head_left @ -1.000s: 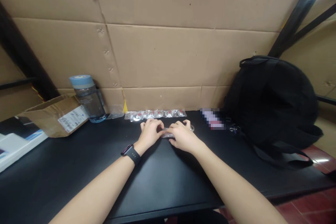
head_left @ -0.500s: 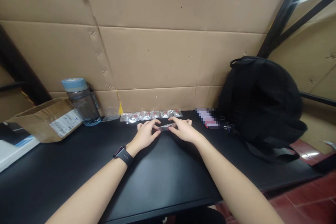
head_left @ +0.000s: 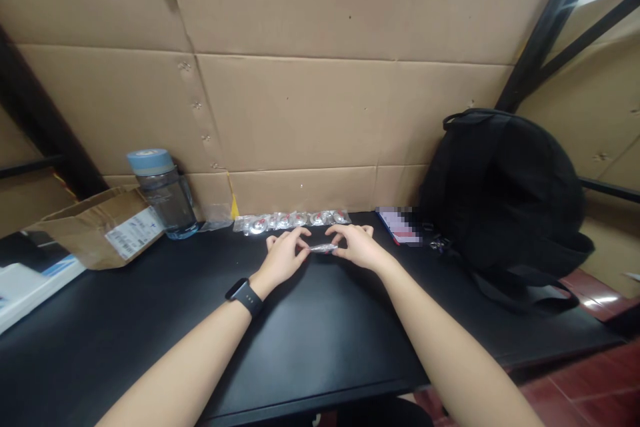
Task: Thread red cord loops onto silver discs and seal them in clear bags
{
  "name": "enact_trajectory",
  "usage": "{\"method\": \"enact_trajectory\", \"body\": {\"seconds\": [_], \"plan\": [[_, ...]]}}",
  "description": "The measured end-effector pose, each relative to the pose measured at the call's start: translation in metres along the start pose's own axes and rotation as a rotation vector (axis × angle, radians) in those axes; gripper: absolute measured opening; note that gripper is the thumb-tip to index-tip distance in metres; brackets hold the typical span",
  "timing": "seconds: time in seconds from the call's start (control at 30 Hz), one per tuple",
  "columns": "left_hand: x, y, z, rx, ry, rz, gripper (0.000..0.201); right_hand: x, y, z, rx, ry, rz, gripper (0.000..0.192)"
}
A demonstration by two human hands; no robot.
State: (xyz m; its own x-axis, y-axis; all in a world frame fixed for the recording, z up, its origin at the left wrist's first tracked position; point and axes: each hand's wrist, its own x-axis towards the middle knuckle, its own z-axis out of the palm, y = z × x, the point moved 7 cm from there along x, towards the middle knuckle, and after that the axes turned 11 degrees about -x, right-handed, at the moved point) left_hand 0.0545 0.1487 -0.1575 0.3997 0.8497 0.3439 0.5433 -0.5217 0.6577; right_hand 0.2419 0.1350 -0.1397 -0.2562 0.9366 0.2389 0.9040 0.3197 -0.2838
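Pinching one small clear packet (head_left: 323, 248) between the left hand (head_left: 283, 257) and right hand (head_left: 357, 248), fingertips clamped on its ends near the counter's (head_left: 310, 340) back edge, the person seems partway: a row of packets (head_left: 293, 219) already lies behind.

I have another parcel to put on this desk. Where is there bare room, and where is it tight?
Bare black desk lies between the forearms and toward the near edge, also left of the left hand before the cardboard box. The back is crowded: water bottle, row of small packets, backpack. Both hands, right hand too, pinch one small packet.
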Motion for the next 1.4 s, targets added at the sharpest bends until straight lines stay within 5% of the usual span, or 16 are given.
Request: {"method": "enact_trajectory", "body": {"seconds": [0.37,1.13,1.4], "plan": [[0.001,0.001,-0.004,0.029,0.094,0.051,0.057,0.002,0.003,-0.005,0.069,0.044,0.079,0.041],[0.001,0.004,-0.001,-0.011,0.068,0.031,0.041,0.004,0.008,0.006,0.154,0.007,0.070,0.042],[0.000,0.002,-0.014,-0.191,0.109,-0.040,0.038,0.011,0.012,0.013,0.444,0.000,0.053,0.044]]}}
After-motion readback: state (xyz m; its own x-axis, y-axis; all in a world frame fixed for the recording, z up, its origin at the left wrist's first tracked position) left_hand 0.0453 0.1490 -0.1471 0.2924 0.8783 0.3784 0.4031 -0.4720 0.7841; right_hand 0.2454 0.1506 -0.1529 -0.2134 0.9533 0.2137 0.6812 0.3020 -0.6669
